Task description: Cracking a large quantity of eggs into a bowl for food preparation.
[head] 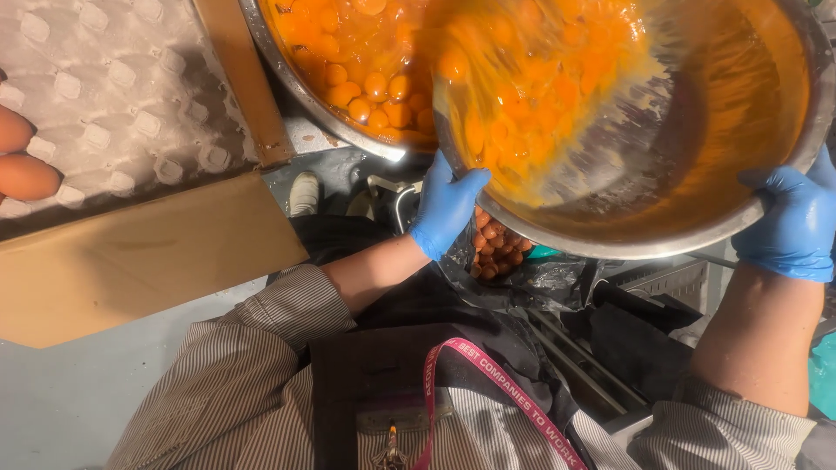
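Note:
Both my hands wear blue gloves and grip a large steel bowl (697,174). My left hand (446,207) holds its rim on the left, my right hand (794,222) holds the rim on the right. The bowl is tilted toward a second steel bowl (287,83) behind it. Orange egg yolks (522,96) slide, blurred, across the tilted bowl's left side. The second bowl holds many whole yolks (366,61) in liquid.
An egg tray (122,87) sits in a cardboard box (131,261) at the left, with two brown eggs (22,161) at its edge. Below the bowl a black bag (501,248) holds broken eggshells. My shoe (303,193) shows on the grey floor.

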